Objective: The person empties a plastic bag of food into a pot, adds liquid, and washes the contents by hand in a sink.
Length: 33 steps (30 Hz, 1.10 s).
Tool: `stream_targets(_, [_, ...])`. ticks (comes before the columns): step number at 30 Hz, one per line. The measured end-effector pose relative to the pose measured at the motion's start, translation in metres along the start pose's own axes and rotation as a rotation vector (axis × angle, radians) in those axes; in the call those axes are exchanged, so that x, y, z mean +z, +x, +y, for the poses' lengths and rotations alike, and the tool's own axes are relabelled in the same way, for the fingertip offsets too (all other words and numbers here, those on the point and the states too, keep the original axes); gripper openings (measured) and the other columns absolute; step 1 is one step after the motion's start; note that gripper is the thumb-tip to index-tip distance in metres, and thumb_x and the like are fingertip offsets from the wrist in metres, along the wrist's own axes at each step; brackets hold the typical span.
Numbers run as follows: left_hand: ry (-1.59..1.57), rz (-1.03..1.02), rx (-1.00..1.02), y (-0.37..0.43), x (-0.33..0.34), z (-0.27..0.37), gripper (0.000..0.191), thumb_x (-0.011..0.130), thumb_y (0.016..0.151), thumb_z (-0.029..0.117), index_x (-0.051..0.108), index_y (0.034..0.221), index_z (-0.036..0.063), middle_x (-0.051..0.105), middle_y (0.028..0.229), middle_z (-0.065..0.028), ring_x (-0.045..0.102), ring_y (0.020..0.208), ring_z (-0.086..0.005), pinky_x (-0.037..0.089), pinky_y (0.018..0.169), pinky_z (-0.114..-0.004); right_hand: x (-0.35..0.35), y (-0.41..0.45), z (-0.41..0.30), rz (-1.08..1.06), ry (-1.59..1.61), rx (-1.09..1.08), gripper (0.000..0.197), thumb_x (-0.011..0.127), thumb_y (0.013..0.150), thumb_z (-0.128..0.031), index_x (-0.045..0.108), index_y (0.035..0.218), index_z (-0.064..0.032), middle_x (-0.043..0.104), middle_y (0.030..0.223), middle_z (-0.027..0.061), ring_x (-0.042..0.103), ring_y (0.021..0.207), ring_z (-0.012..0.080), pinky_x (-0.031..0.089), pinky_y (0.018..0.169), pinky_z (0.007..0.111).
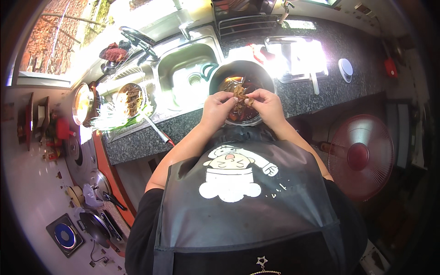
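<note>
A round metal pot [213,82] stands at the counter's front edge, right of the sink, with dark reddish-brown liquid and brown pieces inside. Over its near part, my left hand [220,106] and my right hand [266,105] pinch a crinkled brown food piece [242,97] between thumbs and fingers. What kind of food it is cannot be told. To the left, a bowl of brown strips [133,98] sits on the drainboard beside long green stalks [115,118].
The stainless steel sink [168,70] lies left of the pot, its faucet [185,31] behind. A metal tray [282,79], glaring with light, and a small white scale [345,69] are on the right. A red fan [359,156] stands below the counter's right part.
</note>
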State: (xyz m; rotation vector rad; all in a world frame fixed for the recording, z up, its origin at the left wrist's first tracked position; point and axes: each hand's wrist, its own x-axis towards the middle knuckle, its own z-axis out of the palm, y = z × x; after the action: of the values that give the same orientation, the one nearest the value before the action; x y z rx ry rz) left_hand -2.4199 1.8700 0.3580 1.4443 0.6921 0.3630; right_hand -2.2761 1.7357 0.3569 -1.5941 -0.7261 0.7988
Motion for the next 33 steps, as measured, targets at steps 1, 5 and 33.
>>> stream_targets(1, [-0.021, -0.021, -0.056, -0.001, -0.002, 0.006, 0.021, 0.065, 0.091, 0.014, 0.072, 0.101, -0.0029, 0.070, 0.088, -0.0067, 0.066, 0.074, -0.0114, 0.053, 0.065, -0.026, -0.002, 0.001, 0.003, -0.015, 0.125, 0.066, 0.010, 0.072, 0.087, -0.007, 0.071, 0.094, 0.0001, 0.071, 0.085, 0.0044, 0.066, 0.076, 0.0095, 0.052, 0.069, 0.024])
stream_targets(5, [-0.175, -0.035, -0.121, 0.003, -0.015, 0.004, 0.021, 0.062, 0.095, 0.016, 0.067, 0.107, -0.0010, 0.069, 0.095, -0.0045, 0.065, 0.083, -0.0115, 0.053, 0.074, -0.025, -0.010, 0.008, 0.000, 0.025, 0.272, 0.172, 0.012, 0.070, 0.089, -0.006, 0.067, 0.099, 0.0012, 0.070, 0.087, 0.0055, 0.067, 0.077, 0.0109, 0.053, 0.069, 0.024])
stream_targets(33, [-0.335, -0.214, -0.116, 0.014, -0.013, 0.003, 0.026, 0.059, 0.093, 0.006, 0.051, 0.118, 0.0020, 0.062, 0.115, -0.0106, 0.061, 0.111, -0.0192, 0.048, 0.100, -0.036, -0.042, 0.018, -0.008, 0.025, 0.232, 0.119, 0.018, 0.060, 0.095, -0.006, 0.062, 0.113, -0.0004, 0.067, 0.105, 0.0056, 0.064, 0.093, 0.0114, 0.052, 0.081, 0.027])
